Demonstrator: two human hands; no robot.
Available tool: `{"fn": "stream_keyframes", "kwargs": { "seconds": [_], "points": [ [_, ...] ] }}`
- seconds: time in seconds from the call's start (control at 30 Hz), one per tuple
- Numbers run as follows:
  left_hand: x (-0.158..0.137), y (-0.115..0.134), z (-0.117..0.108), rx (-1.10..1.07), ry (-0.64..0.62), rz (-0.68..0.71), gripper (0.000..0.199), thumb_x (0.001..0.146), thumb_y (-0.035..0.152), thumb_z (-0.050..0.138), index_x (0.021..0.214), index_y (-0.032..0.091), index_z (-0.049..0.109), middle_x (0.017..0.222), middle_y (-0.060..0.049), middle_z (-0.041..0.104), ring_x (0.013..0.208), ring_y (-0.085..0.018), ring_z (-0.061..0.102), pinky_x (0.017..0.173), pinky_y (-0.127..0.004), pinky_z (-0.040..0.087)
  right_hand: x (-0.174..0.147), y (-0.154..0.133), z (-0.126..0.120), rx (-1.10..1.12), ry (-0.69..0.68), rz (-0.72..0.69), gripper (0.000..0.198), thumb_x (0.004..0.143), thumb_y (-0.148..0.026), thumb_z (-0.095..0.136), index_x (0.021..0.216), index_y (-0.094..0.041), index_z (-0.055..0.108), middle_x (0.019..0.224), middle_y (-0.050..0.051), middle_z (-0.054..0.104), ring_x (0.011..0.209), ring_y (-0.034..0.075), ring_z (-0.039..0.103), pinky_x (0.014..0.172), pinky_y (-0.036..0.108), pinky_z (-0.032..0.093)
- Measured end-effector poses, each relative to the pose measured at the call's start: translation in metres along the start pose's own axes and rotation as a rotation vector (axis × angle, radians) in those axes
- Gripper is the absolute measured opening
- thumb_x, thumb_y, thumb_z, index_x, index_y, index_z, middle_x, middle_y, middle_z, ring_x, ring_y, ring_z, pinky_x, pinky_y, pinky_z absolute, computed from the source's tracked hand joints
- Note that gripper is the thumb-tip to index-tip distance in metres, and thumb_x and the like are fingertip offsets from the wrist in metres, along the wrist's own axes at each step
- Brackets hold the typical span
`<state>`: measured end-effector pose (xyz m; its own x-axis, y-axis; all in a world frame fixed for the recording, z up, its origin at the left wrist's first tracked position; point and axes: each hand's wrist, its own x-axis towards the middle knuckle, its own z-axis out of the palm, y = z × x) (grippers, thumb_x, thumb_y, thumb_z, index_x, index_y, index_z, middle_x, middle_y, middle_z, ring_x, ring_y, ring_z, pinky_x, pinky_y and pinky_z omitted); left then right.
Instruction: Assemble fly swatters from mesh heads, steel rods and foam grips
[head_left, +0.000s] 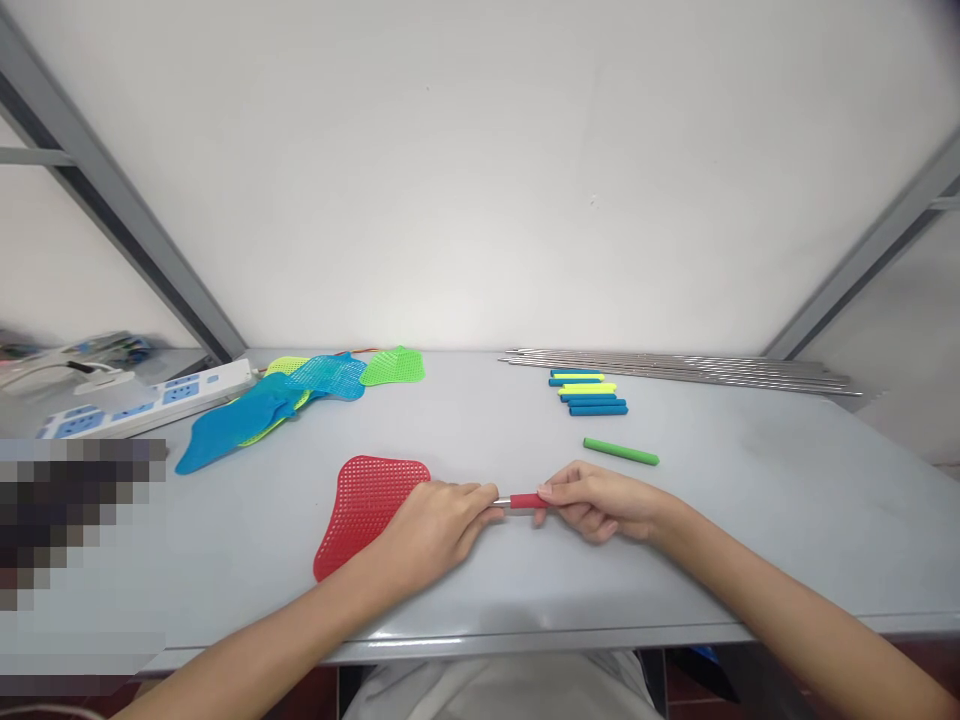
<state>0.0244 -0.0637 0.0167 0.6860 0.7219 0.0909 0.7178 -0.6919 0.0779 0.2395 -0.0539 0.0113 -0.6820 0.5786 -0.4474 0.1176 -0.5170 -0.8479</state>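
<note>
Near the front of the table, my left hand (pixel 437 522) is closed around a thin metal rod (pixel 502 502). A red perforated fly swatter head (pixel 367 505) lies flat beneath and left of that hand; whether the rod joins it is hidden. My right hand (pixel 600 500) pinches a red handle sleeve (pixel 527 501) between thumb and fingers. The sleeve sits on the rod's right end, in line with it. Just beyond my right hand lies a loose green handle sleeve (pixel 621 451).
Several blue and yellow sleeves (pixel 589 392) lie farther back. Behind them, a bundle of metal rods (pixel 675 368) runs along the wall. Blue, yellow and green swatter heads (pixel 328 376) overlap at the back left, beside a white power strip (pixel 180 397). A pixelated patch covers the left edge.
</note>
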Motion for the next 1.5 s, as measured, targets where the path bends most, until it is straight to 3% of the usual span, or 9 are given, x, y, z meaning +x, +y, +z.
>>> {"fn": "stream_keyframes", "kwargs": {
  "seconds": [0.57, 1.5],
  "points": [
    [-0.0007, 0.0003, 0.0021, 0.03, 0.014, 0.0, 0.026, 0.083, 0.031, 0.025, 0.068, 0.018, 0.041, 0.061, 0.001, 0.054, 0.049, -0.011, 0.048, 0.047, -0.022, 0.026, 0.001, -0.0024, -0.0009, 0.011, -0.042, 0.052, 0.033, 0.071, -0.039, 0.049, 0.081, -0.008, 0.056, 0.045, -0.009, 0.014, 0.037, 0.001, 0.011, 0.03, 0.015, 0.009],
    [-0.0002, -0.0007, 0.0024, -0.074, -0.025, -0.019, 0.032, 0.084, 0.034, 0.02, 0.068, 0.018, 0.043, 0.061, 0.001, 0.054, 0.05, -0.011, 0.047, 0.046, -0.021, 0.023, -0.0014, -0.0027, -0.0005, -0.018, -0.039, 0.023, 0.034, 0.072, -0.039, 0.047, 0.082, -0.008, 0.057, 0.047, -0.008, 0.016, 0.038, 0.002, 0.012, 0.032, 0.016, 0.01]
  ]
}}
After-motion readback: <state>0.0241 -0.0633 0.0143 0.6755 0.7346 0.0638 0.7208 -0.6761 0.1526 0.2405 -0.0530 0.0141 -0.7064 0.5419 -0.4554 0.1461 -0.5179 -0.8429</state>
